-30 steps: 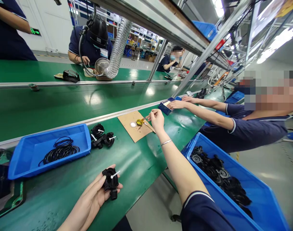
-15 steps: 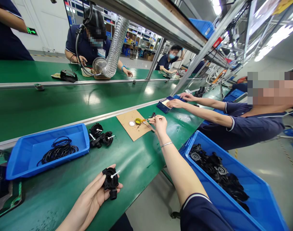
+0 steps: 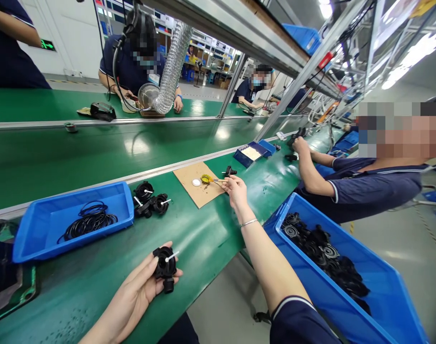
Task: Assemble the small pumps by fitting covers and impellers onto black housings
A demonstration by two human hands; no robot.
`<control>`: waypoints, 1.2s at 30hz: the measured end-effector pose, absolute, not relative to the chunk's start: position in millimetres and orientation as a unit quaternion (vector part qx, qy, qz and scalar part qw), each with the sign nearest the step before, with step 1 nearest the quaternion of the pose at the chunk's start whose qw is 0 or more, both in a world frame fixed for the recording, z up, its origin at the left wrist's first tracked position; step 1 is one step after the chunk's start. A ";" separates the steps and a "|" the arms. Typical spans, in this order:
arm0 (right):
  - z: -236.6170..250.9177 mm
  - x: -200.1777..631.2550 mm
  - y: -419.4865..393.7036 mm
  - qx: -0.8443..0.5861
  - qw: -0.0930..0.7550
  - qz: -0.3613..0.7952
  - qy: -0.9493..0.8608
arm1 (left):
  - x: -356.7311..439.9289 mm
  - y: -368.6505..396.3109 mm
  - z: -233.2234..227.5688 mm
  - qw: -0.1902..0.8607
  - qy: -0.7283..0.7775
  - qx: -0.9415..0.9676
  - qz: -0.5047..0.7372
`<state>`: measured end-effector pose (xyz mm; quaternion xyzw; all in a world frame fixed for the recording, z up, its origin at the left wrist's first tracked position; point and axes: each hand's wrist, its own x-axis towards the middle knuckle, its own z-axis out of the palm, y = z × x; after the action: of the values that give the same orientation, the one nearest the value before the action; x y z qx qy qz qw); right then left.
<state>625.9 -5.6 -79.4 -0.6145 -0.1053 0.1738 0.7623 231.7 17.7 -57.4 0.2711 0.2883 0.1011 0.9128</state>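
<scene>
My left hand is closed around a black plastic pump housing with a thin white pin standing out of its centre, held over the front edge of the bench. Farther off, my right hand pinches the handle of a small brush. The brush's tip reaches into a small round pot of yellow substance on a square of brown cardboard. Beside the pot lies a white round disc. Just beyond my right fingers is another black housing.
Several black housings stand beside a blue tray of black rubber rings. At right, a large blue bin holds black parts. A dark blue box contains pale pieces. A co-worker's hands handle black parts; others work across the belt.
My right hand has shifted slightly, the brush staying at the yellow pot. The co-worker at right has drawn their hands from the dark blue box to the black parts. My left hand barely moved.
</scene>
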 end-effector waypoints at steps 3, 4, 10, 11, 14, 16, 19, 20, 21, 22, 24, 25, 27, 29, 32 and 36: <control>-75.2 626.3 -11.2 -0.616 0.764 0.164 -0.100 | 231.8 18.5 -58.3 0.916 0.282 0.265 0.104; -72.3 625.4 -12.7 -0.615 0.765 0.161 -0.102 | 231.7 19.1 -58.6 0.918 0.280 0.261 0.106; -35.4 588.0 -21.6 -0.576 0.776 0.175 -0.188 | 228.6 27.6 -50.4 0.929 0.284 0.193 0.136; -27.5 575.5 -23.6 -0.566 0.773 0.193 -0.213 | 227.6 29.4 -46.4 0.930 0.288 0.183 0.137; -7.0 533.4 -30.4 -0.534 0.745 0.258 -0.306 | 224.8 33.4 -33.3 0.933 0.293 0.160 0.131; 1.4 507.1 -34.7 -0.501 0.715 0.293 -0.390 | 223.5 34.0 -26.1 0.938 0.288 0.150 0.118; 6.9 478.9 -38.0 -0.452 0.678 0.343 -0.468 | 222.6 31.6 -19.5 0.943 0.285 0.141 0.102; 7.8 472.8 -38.2 -0.440 0.669 0.360 -0.479 | 222.5 30.2 -18.1 0.942 0.289 0.136 0.100; 8.6 468.0 -38.1 -0.430 0.661 0.374 -0.488 | 222.4 28.7 -17.0 0.942 0.294 0.130 0.099; 9.6 464.3 -37.8 -0.421 0.654 0.385 -0.497 | 222.4 27.2 -15.9 0.941 0.298 0.125 0.099; 11.9 459.1 -36.7 -0.413 0.640 0.399 -0.511 | 222.5 24.5 -13.9 0.941 0.304 0.117 0.095; 13.1 457.3 -36.0 -0.411 0.634 0.403 -0.516 | 222.7 23.4 -12.9 0.941 0.305 0.115 0.093; 15.2 454.5 -34.7 -0.410 0.628 0.407 -0.521 | 223.2 21.9 -11.2 0.941 0.308 0.113 0.089; 16.5 452.8 -33.7 -0.408 0.627 0.408 -0.523 | 223.7 21.1 -10.1 0.941 0.307 0.112 0.086; 17.3 451.8 -32.7 -0.405 0.627 0.406 -0.528 | 223.9 20.9 -9.9 0.944 0.301 0.110 0.079; 18.0 451.3 -31.8 -0.405 0.622 0.405 -0.534 | 223.8 21.3 -11.4 0.947 0.294 0.110 0.074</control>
<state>451.3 -31.8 18.0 -0.4051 -0.5338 0.4047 0.6222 223.8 21.3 -11.4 0.1099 0.2938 0.0743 0.9466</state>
